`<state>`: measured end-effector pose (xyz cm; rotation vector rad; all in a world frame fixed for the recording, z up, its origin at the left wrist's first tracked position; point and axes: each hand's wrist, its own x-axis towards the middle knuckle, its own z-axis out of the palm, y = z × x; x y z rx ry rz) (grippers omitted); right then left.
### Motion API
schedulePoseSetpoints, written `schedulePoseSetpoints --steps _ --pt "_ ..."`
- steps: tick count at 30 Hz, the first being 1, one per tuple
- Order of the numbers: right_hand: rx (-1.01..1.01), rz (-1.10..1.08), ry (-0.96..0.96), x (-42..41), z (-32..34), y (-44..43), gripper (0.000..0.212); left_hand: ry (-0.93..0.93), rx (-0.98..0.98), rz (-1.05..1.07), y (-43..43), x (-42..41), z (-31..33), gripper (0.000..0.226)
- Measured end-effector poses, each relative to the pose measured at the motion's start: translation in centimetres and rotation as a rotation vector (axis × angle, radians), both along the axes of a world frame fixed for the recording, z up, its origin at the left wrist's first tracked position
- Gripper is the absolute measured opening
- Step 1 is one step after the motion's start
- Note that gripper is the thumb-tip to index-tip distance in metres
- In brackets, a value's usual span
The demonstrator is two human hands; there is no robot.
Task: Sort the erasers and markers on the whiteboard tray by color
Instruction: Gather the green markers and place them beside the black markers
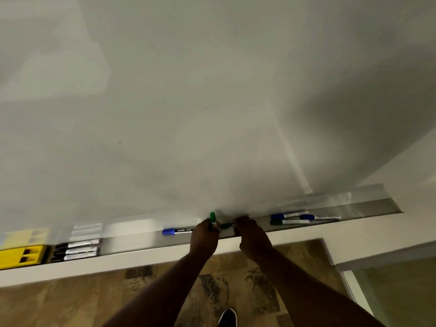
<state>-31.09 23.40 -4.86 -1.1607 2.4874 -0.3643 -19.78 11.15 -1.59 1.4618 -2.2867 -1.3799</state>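
Whiteboard tray (pixel 377 206) as landmark, left hand (pixel 204 237) at its middle clenched around an upright green marker (pixel 213 220), right hand (pixel 253 234) just beside over a lying green marker (pixel 227 225), grasp unclear, blue marker (pixel 178 231) left of the hands, three black markers (pixel 75 250) and yellow eraser (pixel 22 256) at its left end, blue and green markers (pixel 304 218) toward its right end

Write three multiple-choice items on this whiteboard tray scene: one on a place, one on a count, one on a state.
1. Where is the yellow eraser?
A. left end of the tray
B. right end
C. on the floor

2. How many black markers lie beside it?
A. one
B. three
C. five

3. What is the left hand doing?
A. resting flat, empty
B. pressing the whiteboard
C. holding a green marker upright

Answers:
1 A: the eraser sits at the far left.
2 B: three black caps are stacked side by side.
3 C: the green cap sticks up from the closed fingers.
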Motion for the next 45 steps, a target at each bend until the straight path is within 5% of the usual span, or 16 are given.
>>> schedulePoseSetpoints --steps 9,16,21,28,34,45 --pt "0.120 0.086 0.105 -0.8 -0.1 -0.6 0.026 -0.023 0.036 0.049 -0.2 0.7 -0.5 0.014" --pt "0.162 0.186 0.228 -1.2 0.1 -0.6 0.028 0.014 0.042 0.039 -0.4 -0.4 0.0 0.020" --pt "-0.085 0.029 0.176 -1.0 0.6 -0.3 0.021 0.029 0.038 0.025 -0.8 -0.7 0.5 0.020" --pt "-0.450 -0.184 -0.147 0.3 1.6 -1.2 0.010 0.042 0.023 -0.065 0.2 -1.4 0.9 0.012" --pt "-0.517 -0.280 -0.143 0.2 2.3 -0.9 0.012 0.111 0.071 -0.102 1.6 -2.8 1.4 0.024" --pt "-0.473 -0.253 -0.121 -0.8 2.2 0.2 0.020 0.096 0.014 -0.153 1.8 -3.0 1.0 0.015"
